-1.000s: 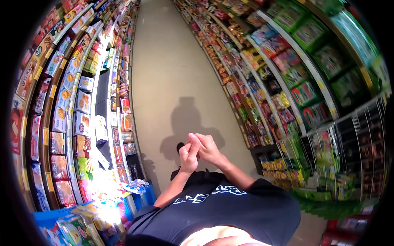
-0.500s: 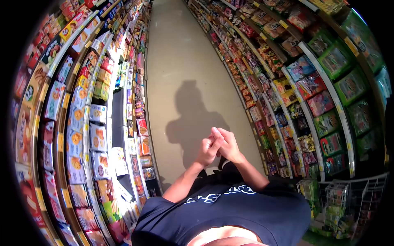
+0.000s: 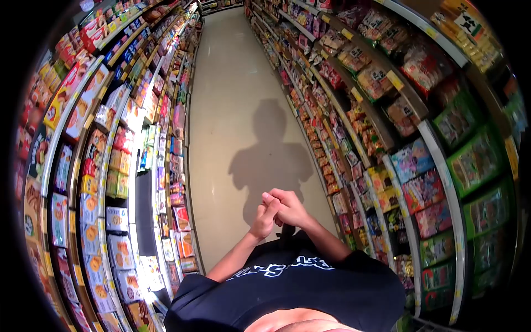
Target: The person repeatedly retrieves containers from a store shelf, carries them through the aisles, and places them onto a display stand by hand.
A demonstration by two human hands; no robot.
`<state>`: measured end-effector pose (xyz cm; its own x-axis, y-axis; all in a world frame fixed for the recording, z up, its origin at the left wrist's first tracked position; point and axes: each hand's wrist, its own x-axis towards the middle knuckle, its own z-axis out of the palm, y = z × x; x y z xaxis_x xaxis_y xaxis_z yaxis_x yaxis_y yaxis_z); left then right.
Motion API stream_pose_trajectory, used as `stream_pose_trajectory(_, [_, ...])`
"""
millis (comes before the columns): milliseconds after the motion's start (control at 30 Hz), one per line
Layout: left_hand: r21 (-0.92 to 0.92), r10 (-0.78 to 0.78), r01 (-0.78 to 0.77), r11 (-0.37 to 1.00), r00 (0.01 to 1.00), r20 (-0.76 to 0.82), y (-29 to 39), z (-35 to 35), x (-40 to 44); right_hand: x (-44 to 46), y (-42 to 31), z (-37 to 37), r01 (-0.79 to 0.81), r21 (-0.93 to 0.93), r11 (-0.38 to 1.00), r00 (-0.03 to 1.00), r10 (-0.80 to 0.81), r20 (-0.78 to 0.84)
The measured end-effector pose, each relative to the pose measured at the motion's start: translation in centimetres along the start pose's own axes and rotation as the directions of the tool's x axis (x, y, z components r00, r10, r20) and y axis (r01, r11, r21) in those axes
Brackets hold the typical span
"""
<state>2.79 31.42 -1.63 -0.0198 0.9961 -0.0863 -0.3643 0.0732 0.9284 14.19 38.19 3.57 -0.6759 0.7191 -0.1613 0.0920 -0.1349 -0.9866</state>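
In front of my dark T-shirt [image 3: 298, 282], my left hand [image 3: 264, 218] and my right hand [image 3: 290, 209] are clasped together. The right hand's fingers fold over the left hand, and both are closed. No object shows in either hand, and the palms are hidden. Beyond them the pale aisle floor [image 3: 221, 110] carries the shadow of my head and shoulders. Neither hand touches the shelves.
Shelves of boxed biscuits [image 3: 119, 252] and other packets line the left side. Bagged snacks [image 3: 371, 80] and green packages [image 3: 478, 163] fill the right-hand shelves. The floor runs between both rows to a shelf [image 3: 221, 4] across the far end.
The view has tilted up and shifted, bringing the aisle's far end into sight. The wire rack at lower right has mostly left view. My hands stay clasped, now lower and slightly left in the frame.
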Motion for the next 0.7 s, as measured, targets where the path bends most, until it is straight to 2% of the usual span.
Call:
stream_pose_trajectory(133, [0.045, 0.028, -0.025, 0.999, 0.998, -0.061, 1.8, 0.2, 8.1, 6.7, -1.8, -5.3, 0.015, -0.016, 1.0, 1.0, -0.015, 0.018])
stream_pose_trajectory(233, [0.071, -0.004, 0.013, 0.997, 0.992, -0.126, 2.9, 0.1, 13.1, 11.6, -1.1, -7.9, 0.152, 0.014, 0.988, 0.988, -0.152, -0.024])
stream_pose_trajectory(333, [0.018, -0.085, 0.088, 0.996, 0.986, -0.143, 1.3, -2.5, 18.7, 16.9, -0.4, -10.0, 0.095, -0.022, 0.995, 0.992, -0.096, -0.076])
stream_pose_trajectory(367, [0.037, -0.099, 0.106, 0.994, 0.98, -0.172, 0.9, -3.5, 20.7, 18.6, -0.5, -10.8, 0.02, 0.019, 1.0, 0.998, -0.019, -0.053])
stream_pose_trajectory(467, [0.025, -0.12, 0.125, 0.992, 0.983, -0.14, 1.3, -6.5, 27.4, 25.4, -0.2, -13.1, 0.012, -0.007, 1.0, 0.999, -0.012, -0.052])
stream_pose_trajectory(600, [-0.047, -0.152, 0.151, 0.987, 0.988, -0.02, 3.5, -10.5, 38.3, 35.4, -1.2, -17.2, -0.013, -0.03, 0.999, 0.996, 0.01, -0.094])
stream_pose_trajectory(700, [0.023, -0.07, 0.069, 0.997, 0.997, 0.037, 7.6, -11.7, 46.6, 42.9, -4.2, -21.3, 0.013, -0.067, 0.998, 0.995, -0.02, -0.097])
